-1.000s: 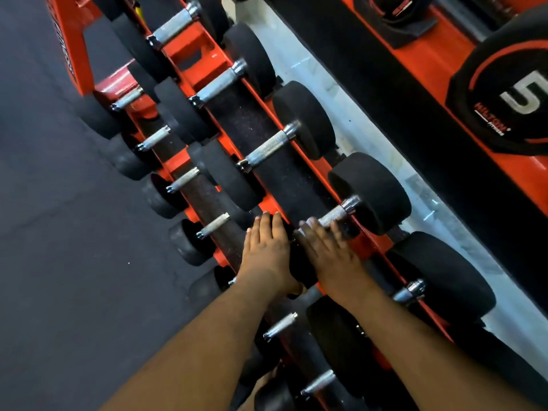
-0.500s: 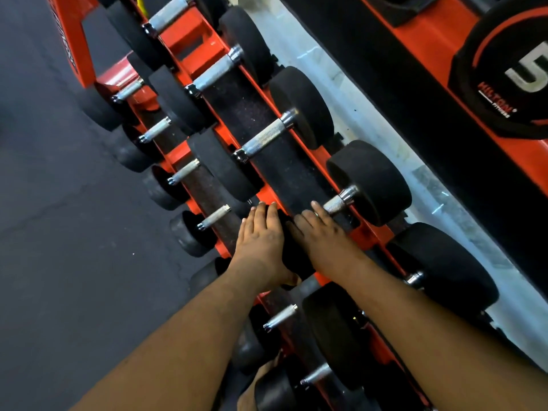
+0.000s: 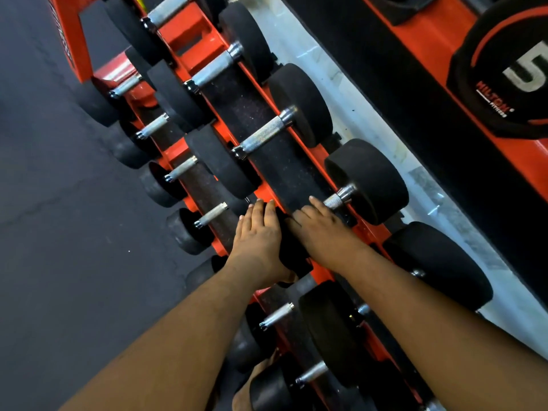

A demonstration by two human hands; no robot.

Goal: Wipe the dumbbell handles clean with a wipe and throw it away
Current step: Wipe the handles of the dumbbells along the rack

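- Your right hand (image 3: pixel 321 229) covers most of the dumbbell handle (image 3: pixel 334 200), so only a short knurled silver stub shows by the far weight. The fingers curve down over the bar, but you honestly can't tell whether they're wrapped round it or just lying on top.
- No wipe is visible anywhere; if one's under that palm, it's hidden.
- Your left hand (image 3: pixel 258 232) lies flat, fingers straight and together, on the near black head (image 3: pixel 292 247) of that same dumbbell, holding nothing.
- That head is mostly buried between your two hands; only a dark matte wedge shows.
- The far head (image 3: pixel 367 179) is a fat round drum, dull rubbery black.
- The dumbbell sits on the upper tier of the orange-red rack (image 3: pixel 189 34), glossy painted metal with a gritty black strip down the middle.
- The neighbouring handle (image 3: pixel 262 134) shows its cross-hatched knurling clearly, with a polished collar at each end.
- Lower-tier dumbbells run off the bottom edge, partly behind your forearms.
- The black medicine ball (image 3: pixel 504 72) at top right is cut off, its big white number only half showing.
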